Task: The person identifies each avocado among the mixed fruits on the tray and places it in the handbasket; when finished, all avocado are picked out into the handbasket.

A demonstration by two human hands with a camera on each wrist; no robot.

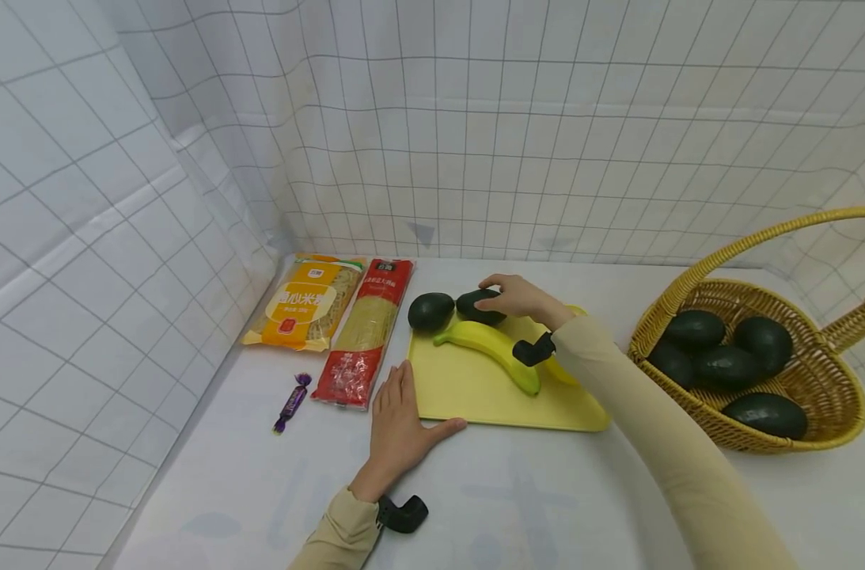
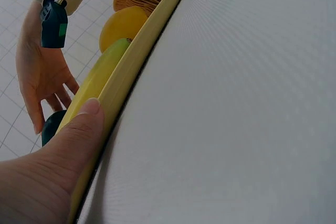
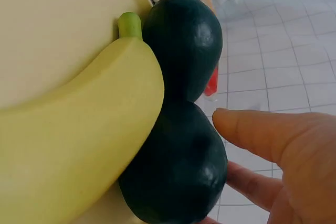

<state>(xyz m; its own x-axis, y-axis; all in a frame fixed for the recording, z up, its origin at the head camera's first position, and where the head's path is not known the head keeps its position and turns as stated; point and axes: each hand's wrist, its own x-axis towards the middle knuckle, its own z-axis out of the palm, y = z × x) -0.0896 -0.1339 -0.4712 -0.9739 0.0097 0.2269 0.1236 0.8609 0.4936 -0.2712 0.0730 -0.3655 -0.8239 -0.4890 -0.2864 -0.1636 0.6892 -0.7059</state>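
Clock directions are taken from the middle of the yellow board (image 1: 468,396) in the head view. There are seven avocados in sight: two at the board's far-left corner, and five in the one wicker basket (image 1: 688,413) at 3 o'clock. Of the corner pair, one avocado (image 1: 431,312) is at 10 o'clock; the other avocado (image 1: 471,305), at 11 o'clock, is under the right hand (image 1: 523,299). That hand's fingers are loosely spread around it, the thumb just beside its skin; whether the thumb touches, I cannot tell. The left hand (image 1: 396,423), at 8 o'clock, lies spread and straight-fingered against the board's corner, thumb along the near edge.

One banana (image 1: 489,346) lies across the board, and one round orange-yellow fruit (image 2: 122,29) is at 3 o'clock, largely hidden in the head view by the right sleeve (image 1: 617,384). Two noodle packets, an orange packet (image 1: 307,305) at 10 o'clock and a red packet (image 1: 368,332) nearer the board, lie beyond one purple-wrapped candy (image 1: 290,404) at 9 o'clock.

The basket's handle (image 1: 745,241) is cut off at the frame's right edge. Avocados overlap inside the basket, so more could be covered.
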